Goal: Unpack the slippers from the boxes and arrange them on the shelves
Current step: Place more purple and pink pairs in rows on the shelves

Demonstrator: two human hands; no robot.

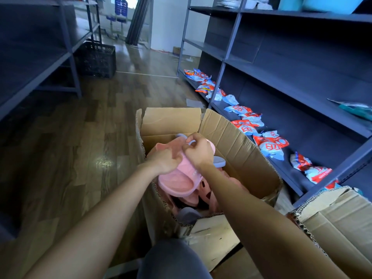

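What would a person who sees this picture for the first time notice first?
The pink slippers in the centre, gripped by the left hand and the right hand over an open cardboard box. Next, the row of red and white packets along the lowest shelf on the right.

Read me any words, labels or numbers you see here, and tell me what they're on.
Packets: large red print, too blurred to read.
Blue item far back: white marks, too small to read.
Box: no print shows.
Pink slippers: no print shows.
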